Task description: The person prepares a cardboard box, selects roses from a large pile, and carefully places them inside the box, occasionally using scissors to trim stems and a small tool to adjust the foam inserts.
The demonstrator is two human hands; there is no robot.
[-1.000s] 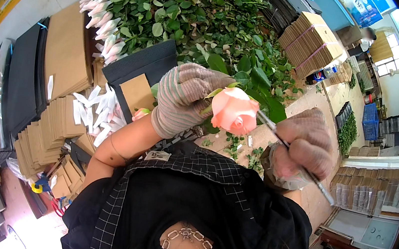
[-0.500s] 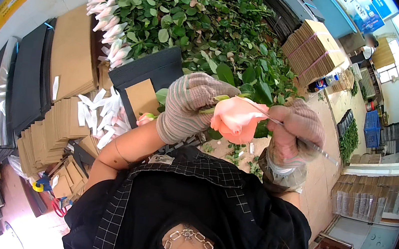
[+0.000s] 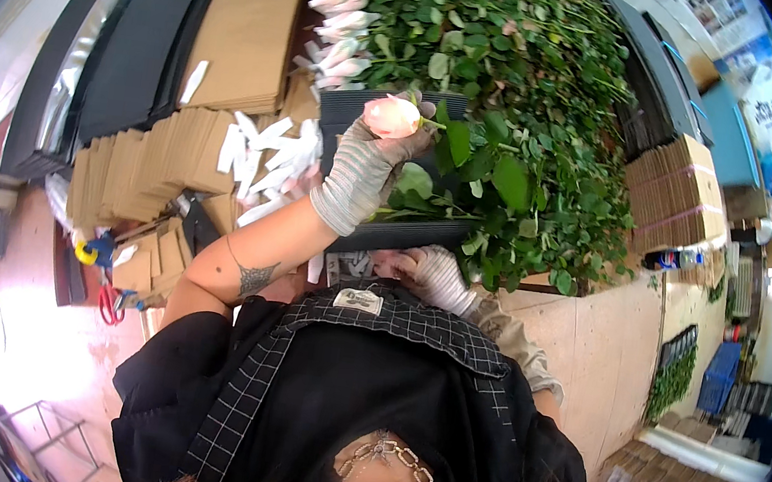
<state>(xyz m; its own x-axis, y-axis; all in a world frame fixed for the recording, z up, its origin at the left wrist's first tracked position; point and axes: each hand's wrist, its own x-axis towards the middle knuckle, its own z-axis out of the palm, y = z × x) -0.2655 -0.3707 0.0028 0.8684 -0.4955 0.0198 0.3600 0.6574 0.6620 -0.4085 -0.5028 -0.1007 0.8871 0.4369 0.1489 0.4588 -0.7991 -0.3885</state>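
Note:
A pale pink rose (image 3: 391, 117) shows at the fingertips of my left hand (image 3: 361, 174), which wears a striped knit glove. Its stem and green leaves stretch right over a black corrugated sheet (image 3: 341, 104). My left fingers are closed round the rose just below its bloom. In the same kind of glove, my right hand (image 3: 435, 275) is low, close to the apron front (image 3: 414, 328). Its fingers curl together toward small whitish pieces; whatever lies between them is hidden.
Leafy rose stems (image 3: 527, 55) cover the far table, with white-sleeved heads (image 3: 344, 26) along their left side. White sleeves (image 3: 265, 162), cardboard pieces (image 3: 154, 147) and black boards (image 3: 153, 45) lie left. Red-handled scissors (image 3: 111, 304) sit nearer. A strapped cardboard stack (image 3: 675, 196) stands right.
My left hand has moved away from me and left with the rose. My right hand has left the bloom and dropped toward the apron; its thin metal tool no longer shows.

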